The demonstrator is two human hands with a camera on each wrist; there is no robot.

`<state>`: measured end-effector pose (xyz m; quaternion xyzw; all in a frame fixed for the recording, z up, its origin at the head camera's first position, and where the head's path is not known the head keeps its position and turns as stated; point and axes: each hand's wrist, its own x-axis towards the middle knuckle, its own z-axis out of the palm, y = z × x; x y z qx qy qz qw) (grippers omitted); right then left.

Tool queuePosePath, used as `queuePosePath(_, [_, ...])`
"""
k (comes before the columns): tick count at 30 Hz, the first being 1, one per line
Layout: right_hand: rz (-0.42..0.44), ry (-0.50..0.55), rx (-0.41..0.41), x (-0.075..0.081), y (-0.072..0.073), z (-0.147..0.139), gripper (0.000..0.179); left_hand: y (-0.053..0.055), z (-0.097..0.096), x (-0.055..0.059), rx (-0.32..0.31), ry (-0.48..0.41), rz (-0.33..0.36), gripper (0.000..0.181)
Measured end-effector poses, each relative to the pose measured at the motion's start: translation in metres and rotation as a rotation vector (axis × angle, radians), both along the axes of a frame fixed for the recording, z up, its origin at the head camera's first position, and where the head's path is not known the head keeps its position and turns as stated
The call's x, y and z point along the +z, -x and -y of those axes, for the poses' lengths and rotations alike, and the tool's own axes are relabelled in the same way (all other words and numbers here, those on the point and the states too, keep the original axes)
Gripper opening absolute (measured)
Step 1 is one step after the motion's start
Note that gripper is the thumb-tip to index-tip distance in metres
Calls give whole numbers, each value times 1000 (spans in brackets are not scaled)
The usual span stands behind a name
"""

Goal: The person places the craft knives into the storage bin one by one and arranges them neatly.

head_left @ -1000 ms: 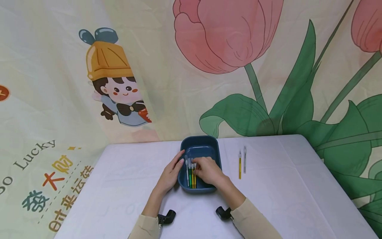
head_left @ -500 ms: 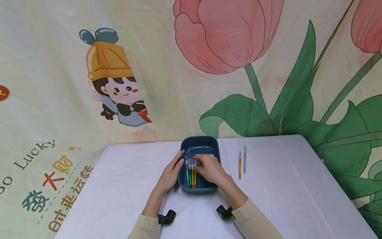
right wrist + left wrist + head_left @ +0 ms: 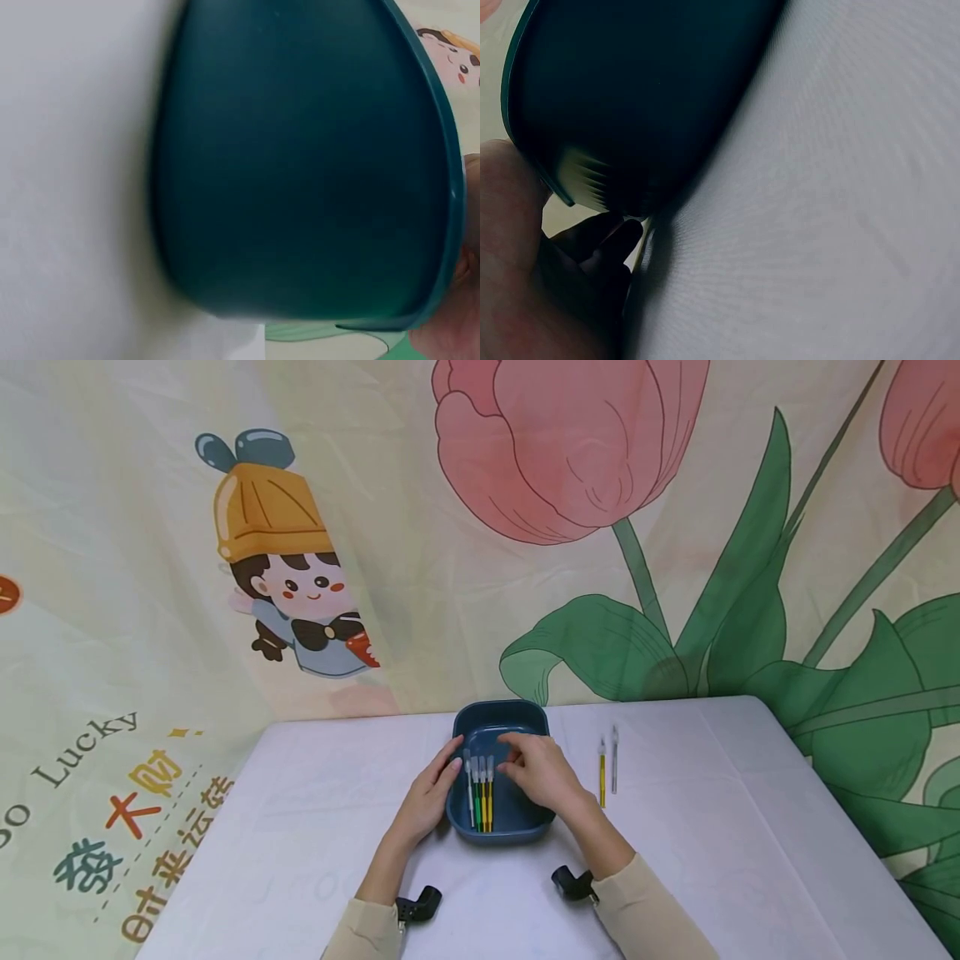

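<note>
A dark blue rectangular box point(image 3: 502, 838) sits on the table, seen from outside in both wrist views. Several slim pens point(image 3: 481, 797) with clear caps lie side by side along its left inner side, with clear, green and yellow barrels. My left hand point(image 3: 425, 802) holds the box's left wall, thumb at the rim and fingers against the outside. Over the right half of the box hovers my right hand point(image 3: 542, 770), thumb and index finger apart, nothing between them. Only part of the right hand point(image 3: 457, 300) shows behind the rim in the right wrist view.
To the right of the box, a yellow pen point(image 3: 602, 777) and a clear pen point(image 3: 615, 762) lie on the white-covered table point(image 3: 720, 827). Behind the table's far edge hangs a printed cloth point(image 3: 420, 568) with tulips and a cartoon figure.
My right hand has drawn away from the row of pens, up and to the right, with its thumb and index finger parting. The left hand and the box have stayed put.
</note>
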<state>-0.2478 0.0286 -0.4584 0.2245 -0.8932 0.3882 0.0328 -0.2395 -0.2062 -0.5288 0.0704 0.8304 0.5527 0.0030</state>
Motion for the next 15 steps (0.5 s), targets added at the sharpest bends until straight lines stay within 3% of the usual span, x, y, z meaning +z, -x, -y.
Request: queuePosePath(15, [45, 46, -133, 10, 6, -27, 45, -1, 0, 1, 13, 38, -26, 53])
